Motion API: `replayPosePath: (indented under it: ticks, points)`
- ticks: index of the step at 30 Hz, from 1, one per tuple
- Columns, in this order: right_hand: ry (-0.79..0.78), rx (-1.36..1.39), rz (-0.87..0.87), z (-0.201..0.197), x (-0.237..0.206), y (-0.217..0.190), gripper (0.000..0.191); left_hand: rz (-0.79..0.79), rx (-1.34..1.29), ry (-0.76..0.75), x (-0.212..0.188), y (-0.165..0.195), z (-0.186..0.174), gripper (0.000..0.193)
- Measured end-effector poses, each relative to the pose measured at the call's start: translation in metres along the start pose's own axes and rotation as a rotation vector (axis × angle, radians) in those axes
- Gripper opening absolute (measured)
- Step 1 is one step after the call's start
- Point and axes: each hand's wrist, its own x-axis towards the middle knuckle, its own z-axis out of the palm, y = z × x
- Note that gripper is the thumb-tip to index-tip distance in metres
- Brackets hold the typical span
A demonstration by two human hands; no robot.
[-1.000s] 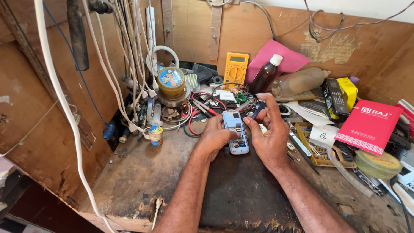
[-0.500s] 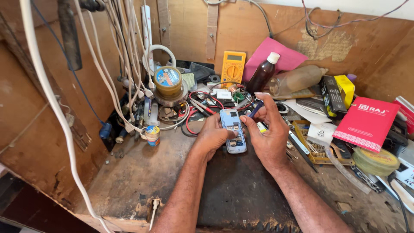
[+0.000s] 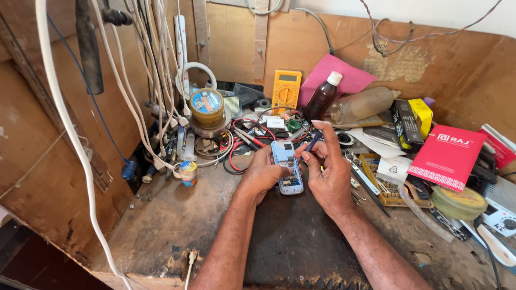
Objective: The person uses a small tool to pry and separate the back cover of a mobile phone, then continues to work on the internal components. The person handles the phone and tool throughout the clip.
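Small pale-blue opened mobile phone with exposed circuit board (image 3: 286,167) lies lengthwise on the dark worn wooden surface (image 3: 161,236), near the middle, just in front of the tangle of red and black wires (image 3: 242,140). Left hand (image 3: 262,174) curled against the phone's left edge, thumb over its lower part, fingers closed on the casing. Right hand (image 3: 329,173) closed in a pinch on a thin dark-handled tool (image 3: 312,144), whose tip angles down to the phone's upper right side; forefinger raised. Against the earlier frames: phone and both hands sit in the same spot, the left hand's hold unchanged; the right forefinger stands a little higher, and the view has drifted slightly. Behind the phone: round tin of brownish paste with blue label (image 3: 206,107), yellow multimeter (image 3: 286,91), brown bottle with white cap (image 3: 321,96), pink sheet (image 3: 338,80). Right of the right hand, clutter is packed close: metal tweezers (image 3: 365,182), red booklet (image 3: 447,157), roll of yellowish tape (image 3: 458,202). White cables (image 3: 156,80) hang at the left rear. Open room: bare surface in front of and left of the forearms, out to the chipped front edge; right side crowded up to the wrist.
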Motion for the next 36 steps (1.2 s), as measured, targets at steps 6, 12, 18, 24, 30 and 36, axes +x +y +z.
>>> replayPosePath:
  ticks: [6, 12, 18, 24, 30, 36]
  points:
    - [0.070, -0.092, -0.135, 0.0035, 0.0005, -0.0012, 0.065, 0.012, 0.028, 0.043, 0.0014, -0.0025, -0.0002, 0.047]
    - [0.089, -0.124, -0.085, 0.0026, 0.0020, -0.0011, 0.064, -0.007, -0.017, 0.044, 0.0007, -0.0032, -0.0013, 0.047]
    - [0.096, -0.117, -0.066, 0.0028, 0.0021, 0.0015, 0.066, 0.015, -0.047, 0.007, -0.0009, -0.0027, -0.0025, 0.046]
    - [0.076, -0.123, 0.016, 0.0010, -0.0010, 0.0014, 0.067, 0.010, -0.046, -0.004, 0.0008, -0.0033, -0.0037, 0.048]
    - [0.059, -0.067, 0.012, -0.0015, -0.0023, -0.0005, 0.066, 0.047, -0.092, -0.039, -0.0002, -0.0050, -0.0040, 0.049]
    - [0.102, -0.101, -0.103, 0.0018, -0.0018, -0.0004, 0.065, 0.008, -0.031, 0.016, 0.0011, -0.0047, -0.0025, 0.047]
